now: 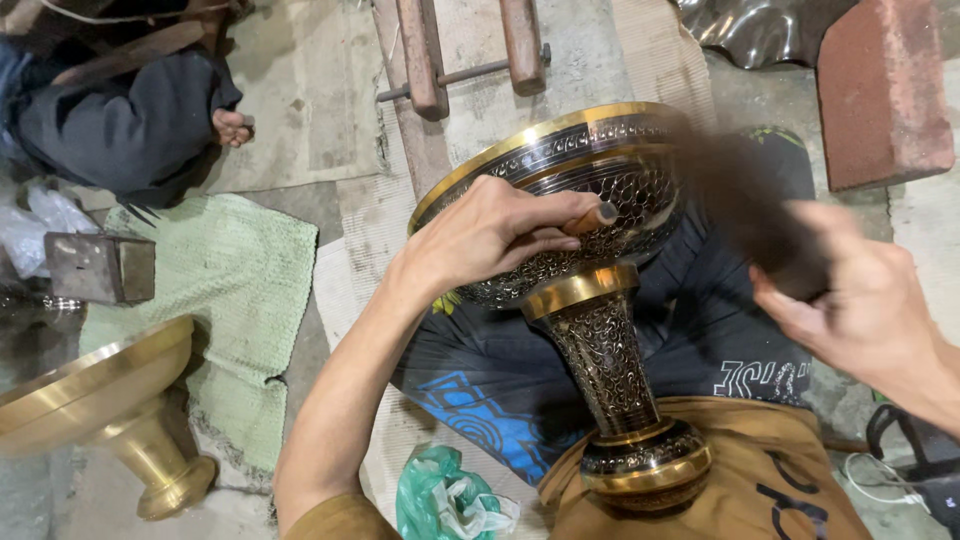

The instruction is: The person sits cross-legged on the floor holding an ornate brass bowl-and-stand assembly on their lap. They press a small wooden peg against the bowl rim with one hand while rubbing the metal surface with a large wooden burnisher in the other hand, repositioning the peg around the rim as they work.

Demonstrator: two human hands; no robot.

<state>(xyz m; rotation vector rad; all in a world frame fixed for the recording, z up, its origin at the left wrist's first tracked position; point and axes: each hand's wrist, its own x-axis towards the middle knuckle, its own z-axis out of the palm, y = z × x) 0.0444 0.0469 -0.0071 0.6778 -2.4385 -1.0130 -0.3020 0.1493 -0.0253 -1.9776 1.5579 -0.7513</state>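
1. The engraved brass pedestal bowl (590,300) lies tilted across the person's lap, its foot (645,465) toward the body and its wide rim (520,150) pointing away, so the patterned outer wall faces up where the hands can get at it.
2. The left hand (490,235) is closed around a slim punch-like tool (590,218) with a wooden-coloured shaft, its dark end set against the bowl's wall; the hand rests on the bowl, which seems to steady both tool and work.
3. The right hand (850,300) is closed on a dark object (745,205) that is smeared by motion; it looks like a mallet or hammer head, but the blur keeps me from telling for sure.
4. Dark printed cloth (500,385) on the lap lies under the bowl, probably as padding.
5. A plain brass pedestal bowl (105,405) stands at the left by a green mat (235,290), apart from the work.
6. Another person's hand (232,127) shows at the upper left, well apart; a red brick (880,90) lies at the upper right.
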